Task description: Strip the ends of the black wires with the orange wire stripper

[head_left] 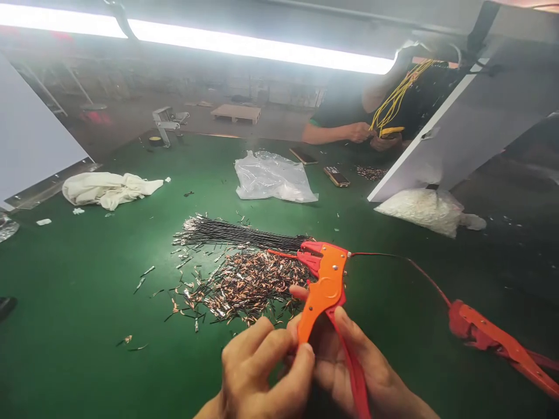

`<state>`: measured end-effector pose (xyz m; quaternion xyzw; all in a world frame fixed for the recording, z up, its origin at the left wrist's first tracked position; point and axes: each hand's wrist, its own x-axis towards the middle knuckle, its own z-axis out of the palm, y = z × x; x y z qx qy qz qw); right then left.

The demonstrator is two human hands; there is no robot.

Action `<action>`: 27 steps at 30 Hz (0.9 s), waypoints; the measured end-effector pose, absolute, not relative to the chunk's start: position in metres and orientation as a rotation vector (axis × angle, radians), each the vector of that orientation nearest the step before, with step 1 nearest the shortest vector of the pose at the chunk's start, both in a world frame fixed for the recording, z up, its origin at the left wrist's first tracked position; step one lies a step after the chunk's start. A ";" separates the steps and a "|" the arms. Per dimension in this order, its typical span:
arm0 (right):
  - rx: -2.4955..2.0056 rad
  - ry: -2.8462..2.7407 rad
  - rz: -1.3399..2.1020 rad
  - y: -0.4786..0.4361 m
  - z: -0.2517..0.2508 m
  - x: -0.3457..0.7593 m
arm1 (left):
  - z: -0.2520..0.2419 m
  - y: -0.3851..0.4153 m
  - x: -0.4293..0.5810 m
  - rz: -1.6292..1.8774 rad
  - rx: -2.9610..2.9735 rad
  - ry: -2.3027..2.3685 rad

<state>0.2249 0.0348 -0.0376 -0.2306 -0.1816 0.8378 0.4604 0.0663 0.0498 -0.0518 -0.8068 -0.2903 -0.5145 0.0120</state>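
Observation:
In the head view I hold an orange and red wire stripper (331,276) upright, its red jaws facing left. My left hand (266,369) pinches the lower end of the orange handle between thumb and fingers. My right hand (367,364) is wrapped around the handles from the right, its thumb against the red lever. Behind the jaws lies a bundle of thin black wires (244,233) with silvery ends at the left. A heap of short wire offcuts (257,282), black with copper ends, spreads just beyond my left hand.
A second wire stripper (502,340) lies right, with a thin cord running toward mine. Further back are a clear plastic bag (275,177), a cream cloth (111,189), phones (336,176) and a filled bag (425,209). Across the table a person's hands (360,132) hold yellow wires (395,99).

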 end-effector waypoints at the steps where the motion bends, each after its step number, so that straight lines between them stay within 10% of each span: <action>1: -0.580 -0.447 2.071 0.035 -0.039 0.224 | -0.053 0.048 0.069 -1.574 -2.503 -0.891; 27: -0.471 -0.601 2.184 0.031 -0.052 0.229 | -0.040 0.079 0.033 -1.847 -2.094 -1.396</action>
